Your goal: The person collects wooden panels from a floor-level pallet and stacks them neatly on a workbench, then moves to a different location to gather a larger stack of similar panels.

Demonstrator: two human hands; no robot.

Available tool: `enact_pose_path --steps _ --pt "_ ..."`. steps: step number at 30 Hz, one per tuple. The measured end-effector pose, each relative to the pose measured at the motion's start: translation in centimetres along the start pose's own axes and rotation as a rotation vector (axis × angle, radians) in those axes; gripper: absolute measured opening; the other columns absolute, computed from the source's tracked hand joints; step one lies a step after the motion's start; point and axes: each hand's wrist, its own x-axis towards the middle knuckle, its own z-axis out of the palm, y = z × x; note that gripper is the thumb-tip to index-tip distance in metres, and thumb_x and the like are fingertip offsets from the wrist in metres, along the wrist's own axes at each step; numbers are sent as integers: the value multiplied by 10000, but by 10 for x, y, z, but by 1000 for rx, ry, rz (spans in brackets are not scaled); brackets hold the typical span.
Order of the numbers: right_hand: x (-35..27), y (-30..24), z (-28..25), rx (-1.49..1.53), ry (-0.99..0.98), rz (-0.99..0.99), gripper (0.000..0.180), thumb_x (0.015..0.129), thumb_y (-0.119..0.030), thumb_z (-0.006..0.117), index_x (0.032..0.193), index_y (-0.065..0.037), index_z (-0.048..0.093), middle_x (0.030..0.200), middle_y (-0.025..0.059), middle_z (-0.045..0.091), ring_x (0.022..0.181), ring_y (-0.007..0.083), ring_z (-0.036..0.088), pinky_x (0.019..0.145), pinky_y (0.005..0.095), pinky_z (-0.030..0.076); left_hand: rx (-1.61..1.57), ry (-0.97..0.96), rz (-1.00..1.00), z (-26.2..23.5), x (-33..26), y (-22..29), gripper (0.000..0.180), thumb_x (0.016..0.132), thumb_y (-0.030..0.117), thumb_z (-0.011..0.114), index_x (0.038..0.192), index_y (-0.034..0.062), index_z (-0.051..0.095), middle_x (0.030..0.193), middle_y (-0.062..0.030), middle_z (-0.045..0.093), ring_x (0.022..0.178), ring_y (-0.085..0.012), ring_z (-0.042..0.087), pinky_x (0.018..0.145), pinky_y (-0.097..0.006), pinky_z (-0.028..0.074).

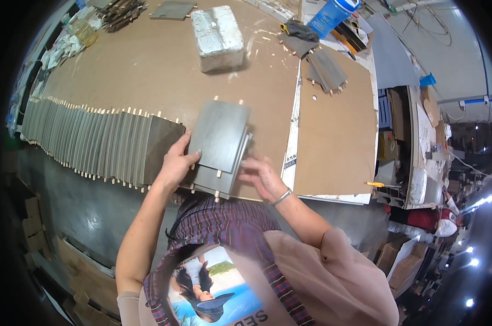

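Note:
A small stack of grey wooden panels (220, 130) with pale dowels sticking out of their ends is in front of me, at the table's near edge. The panels lie unevenly, the top one shifted away from me over those below. My left hand (176, 161) grips the stack's left edge, thumb on the top face. At the right edge is my right hand (262, 175), its fingers apart and close to the panels' sides; whether they touch is hard to see. Left of the stack, a long row of similar doweled panels (107, 144) stands on edge, packed closely.
A white wrapped block (216, 38) sits farther back on the brown table covering (153, 65). More doweled panels (327, 69) lie at the back right, near a dark glove (302, 31) and a blue tub (330, 17). A yellow-handled screwdriver (375, 185) rests at the right edge.

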Motion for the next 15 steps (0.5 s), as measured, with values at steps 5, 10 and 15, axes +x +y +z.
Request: enact_pose_path --steps 5,10,15 --pt "2 -8 13 -238 86 -50 450 751 -169 696 1090 -74 416 875 29 525 783 121 537 646 285 449 -171 -61 16 3 -9 19 597 818 -17 463 1391 -30 295 1385 -104 406 1259 -185 390 1030 -284 293" --pt "-3 -13 26 -186 70 -42 467 777 -177 657 1149 -112 382 986 24 525 876 124 522 694 310 425 -226 -113 -9 -5 -5 12 591 825 11 475 1390 -18 304 1371 -107 424 1241 -198 415 1019 -302 320" --pt "-11 -19 35 -251 -7 -133 496 797 -87 631 1204 -73 349 1040 81 534 872 136 585 618 255 509 -186 -258 -181 -13 -12 11 562 841 53 503 1381 24 350 1259 -76 531 1090 -194 530 912 -312 424"
